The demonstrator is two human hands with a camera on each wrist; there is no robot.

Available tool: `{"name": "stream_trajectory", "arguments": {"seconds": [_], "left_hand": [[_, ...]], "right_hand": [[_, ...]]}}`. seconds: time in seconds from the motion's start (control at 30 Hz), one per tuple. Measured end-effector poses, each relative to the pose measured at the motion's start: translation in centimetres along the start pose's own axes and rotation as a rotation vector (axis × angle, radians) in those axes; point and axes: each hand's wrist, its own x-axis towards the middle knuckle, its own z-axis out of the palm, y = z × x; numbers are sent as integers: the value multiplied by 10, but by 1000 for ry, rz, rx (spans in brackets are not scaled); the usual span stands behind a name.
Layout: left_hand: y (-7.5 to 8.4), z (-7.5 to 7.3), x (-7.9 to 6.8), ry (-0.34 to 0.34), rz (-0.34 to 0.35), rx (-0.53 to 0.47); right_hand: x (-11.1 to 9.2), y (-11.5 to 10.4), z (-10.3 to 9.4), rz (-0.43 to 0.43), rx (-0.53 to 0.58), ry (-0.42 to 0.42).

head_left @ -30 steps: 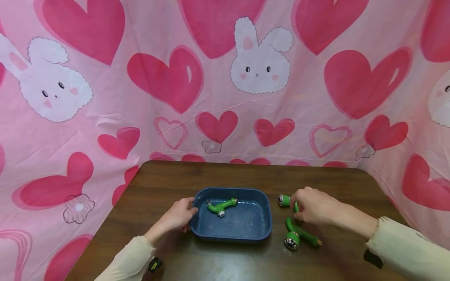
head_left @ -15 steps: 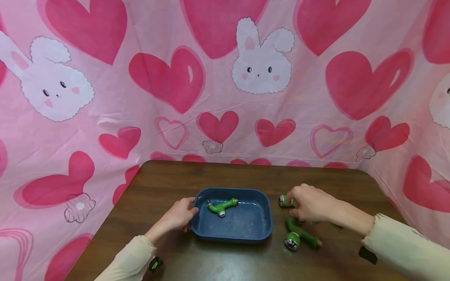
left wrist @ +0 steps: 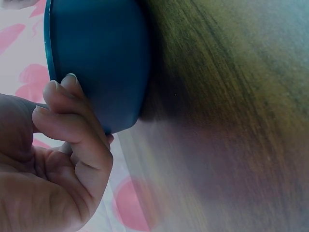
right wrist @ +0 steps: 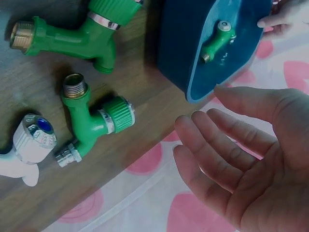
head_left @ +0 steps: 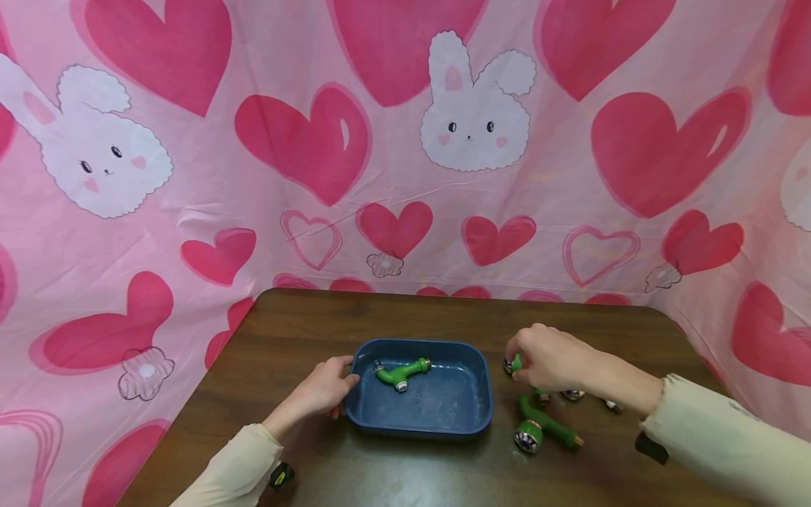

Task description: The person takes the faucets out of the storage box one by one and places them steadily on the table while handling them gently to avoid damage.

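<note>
A blue rectangular tray (head_left: 443,408) stands on the table with a green tap (head_left: 404,372) lying inside, near its far left. My left hand (head_left: 323,389) grips the tray's left end, thumb at the rim and curled fingers against the outer wall (left wrist: 96,63). To the right of the tray, my right hand (head_left: 552,358) hovers over a green tap with a ribbed knob (right wrist: 117,115), partly hidden in the head view. In the right wrist view its fingers are loosely bent, apart from that tap, with nothing between them. Nearer me lies a larger green tap (head_left: 546,422).
A white tap (right wrist: 34,142) with a blue-centred cap lies right of the green taps, partly hidden by my right forearm in the head view. The brown wooden table (head_left: 329,317) ends at a pink curtain (head_left: 393,176) with hearts and rabbits.
My right hand has shifted left and slightly away from me, covering more of the far green tap's knob and uncovering parts of the white tap. The left hand and tray stay put.
</note>
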Motion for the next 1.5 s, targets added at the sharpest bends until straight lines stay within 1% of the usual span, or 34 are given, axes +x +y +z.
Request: {"name": "stream_trajectory", "arguments": {"seconds": [0.3,0.63,0.9,1.03,1.2,1.5], "left_hand": [[1,-1,-1,-8,-5,-8],[0,-1,0,-7,-7,-1],[0,-1,0,-7,-9,-7],[-1,-1,-1,-8,-13,-10],[-1,-1,0,-4,-9,-9],[-2,-1,2,-8,-5,-14]], "right_hand": [[7,-2,2,9,-3,5],[16,-6,1,-26,17,10],[24,-13,-1,-2,12,-5],[29,-15,-1,-15,20,-6],[35,-18,-1,-50,14,7],[46,-30,-2,-55,-33,3]]}}
